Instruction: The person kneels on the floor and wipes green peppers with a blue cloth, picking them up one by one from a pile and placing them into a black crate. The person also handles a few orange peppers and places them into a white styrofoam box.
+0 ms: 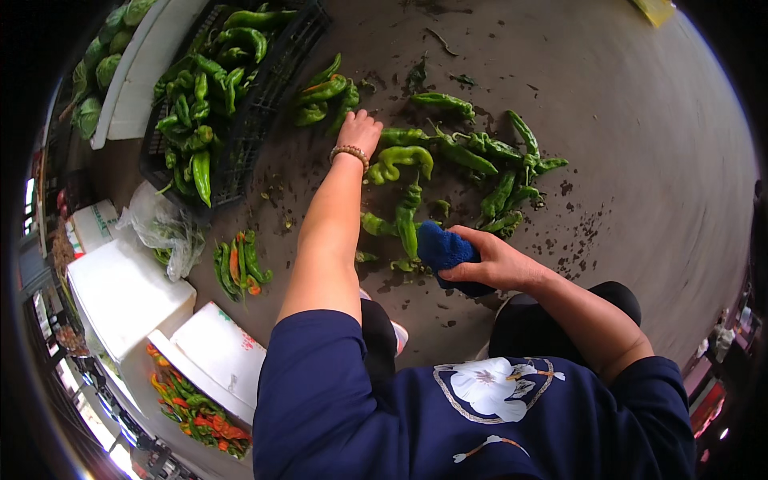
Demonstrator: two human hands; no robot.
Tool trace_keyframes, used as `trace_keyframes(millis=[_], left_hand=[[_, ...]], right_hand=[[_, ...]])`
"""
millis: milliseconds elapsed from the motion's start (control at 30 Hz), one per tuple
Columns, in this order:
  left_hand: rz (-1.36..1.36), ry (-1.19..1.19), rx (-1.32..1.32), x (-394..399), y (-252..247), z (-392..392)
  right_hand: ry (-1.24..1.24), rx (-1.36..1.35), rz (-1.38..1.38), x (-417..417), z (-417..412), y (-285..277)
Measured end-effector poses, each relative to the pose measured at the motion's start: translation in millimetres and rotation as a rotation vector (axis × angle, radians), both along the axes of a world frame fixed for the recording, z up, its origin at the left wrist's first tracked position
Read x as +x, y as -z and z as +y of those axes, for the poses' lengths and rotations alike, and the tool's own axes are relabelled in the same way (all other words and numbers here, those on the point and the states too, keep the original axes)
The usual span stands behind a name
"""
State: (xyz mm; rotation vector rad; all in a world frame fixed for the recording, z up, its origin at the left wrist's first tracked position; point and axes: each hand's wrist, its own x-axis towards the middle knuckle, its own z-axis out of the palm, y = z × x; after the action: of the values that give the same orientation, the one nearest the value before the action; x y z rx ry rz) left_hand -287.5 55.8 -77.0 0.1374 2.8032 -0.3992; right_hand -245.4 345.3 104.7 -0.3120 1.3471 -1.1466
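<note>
My left hand (361,133), with a beaded bracelet at the wrist, reaches forward over the floor beside a small group of green peppers (324,90). Its fingertips point away from me, and whether they grip a pepper is hidden. In my right hand (495,261) is a bunched blue cloth (447,251). Long green peppers (462,153) lie scattered on the floor in front of me. A curled light-green pepper (402,157) rests just right of my left wrist, and a dark-green pepper (407,219) lies close to the cloth.
A black plastic crate (255,114) full of green peppers stands ahead on the left. Nearer are a clear plastic bag (177,231), white foam boxes (129,294), a small row of peppers (240,264) and a box of red and green peppers (198,408). Dirt and leaf scraps dot the floor.
</note>
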Motion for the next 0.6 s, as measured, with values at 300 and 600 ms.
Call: trace_keyframes(millis=[300, 600], left_hand=[[-0.25, -0.623, 0.892, 5.4, -33.1, -30.7], [-0.102, -0.893, 1.962, 116.3, -128.4, -24.8]], right_hand=[[0.167, 0.002, -0.293, -22.6, 12.0, -8.2], [0.358, -0.201, -0.609, -33.1, 10.3, 50.4]])
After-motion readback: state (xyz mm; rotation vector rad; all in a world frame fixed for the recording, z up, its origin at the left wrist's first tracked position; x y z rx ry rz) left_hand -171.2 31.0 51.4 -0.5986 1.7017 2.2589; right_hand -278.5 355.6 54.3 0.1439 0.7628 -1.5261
